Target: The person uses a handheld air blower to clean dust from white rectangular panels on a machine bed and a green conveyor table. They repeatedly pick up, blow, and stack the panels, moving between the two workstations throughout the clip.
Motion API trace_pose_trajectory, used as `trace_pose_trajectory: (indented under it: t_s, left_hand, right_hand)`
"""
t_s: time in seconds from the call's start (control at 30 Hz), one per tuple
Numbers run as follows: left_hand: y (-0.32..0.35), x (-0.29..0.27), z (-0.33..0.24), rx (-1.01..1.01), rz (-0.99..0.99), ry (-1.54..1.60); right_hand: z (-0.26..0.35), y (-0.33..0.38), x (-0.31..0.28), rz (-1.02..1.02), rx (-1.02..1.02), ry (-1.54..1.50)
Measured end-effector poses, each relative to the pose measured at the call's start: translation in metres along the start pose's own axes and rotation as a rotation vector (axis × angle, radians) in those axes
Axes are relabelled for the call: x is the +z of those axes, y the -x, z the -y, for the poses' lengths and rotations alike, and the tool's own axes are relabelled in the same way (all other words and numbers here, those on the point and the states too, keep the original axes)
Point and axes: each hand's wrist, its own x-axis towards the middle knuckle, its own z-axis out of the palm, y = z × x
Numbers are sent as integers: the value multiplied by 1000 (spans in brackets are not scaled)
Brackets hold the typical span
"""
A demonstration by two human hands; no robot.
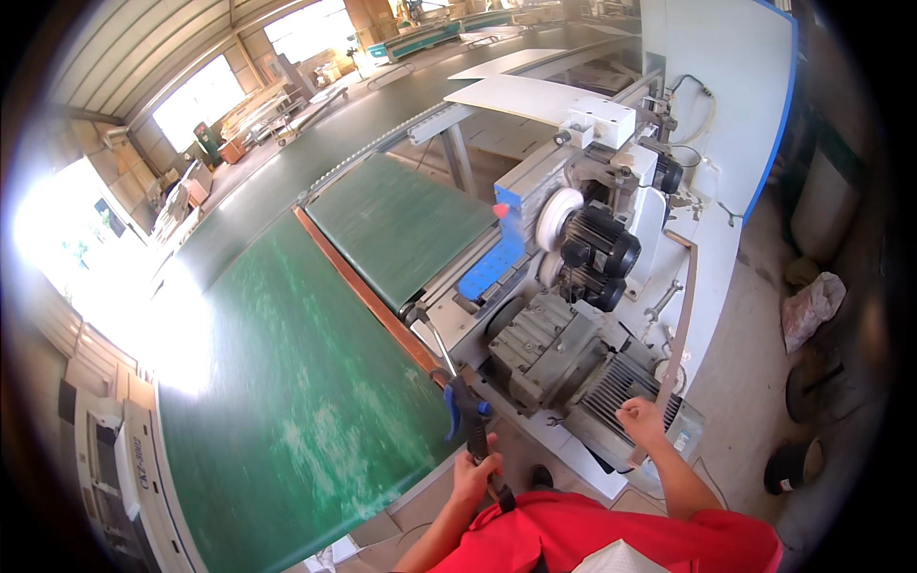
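My left hand (pixel 475 475) grips the handle of an air blow gun (pixel 465 406) with a blue trigger. Its thin metal nozzle (pixel 432 336) points up toward the edge of a grey machine beside a green conveyor belt (pixel 287 401). My right hand (pixel 640 421) is closed on the lower end of a long brown strip (pixel 683 315) that runs up along the white machine housing (pixel 712 277). Between the hands sit a grey gearbox and finned motor (pixel 564 368). Above them are a black motor (pixel 597 250) and a white buffing wheel (pixel 558 218).
A second green belt (pixel 396 224) lies beyond a brown rail (pixel 358 286). White panels (pixel 521 95) rest on the line farther back. A crumpled bag (pixel 810 307) and dark round objects (pixel 793 465) lie on the concrete floor at right. Bright windows glare at left.
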Motion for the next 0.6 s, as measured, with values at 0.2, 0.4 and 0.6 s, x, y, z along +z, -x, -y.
trace_pose_trajectory:
  t_s: [0.2,0.4,0.6]
  left_hand:
    - [-4,-47,-31,9,-35,176]
    - [-15,-122,-25,20,-52,240]
    - [-18,-178,-25,27,18,312]
  right_hand:
    - [15,0,70,212,-48,-95]
    - [83,16,113,348,-133,-48]
    - [141,30,156,422,-124,50]
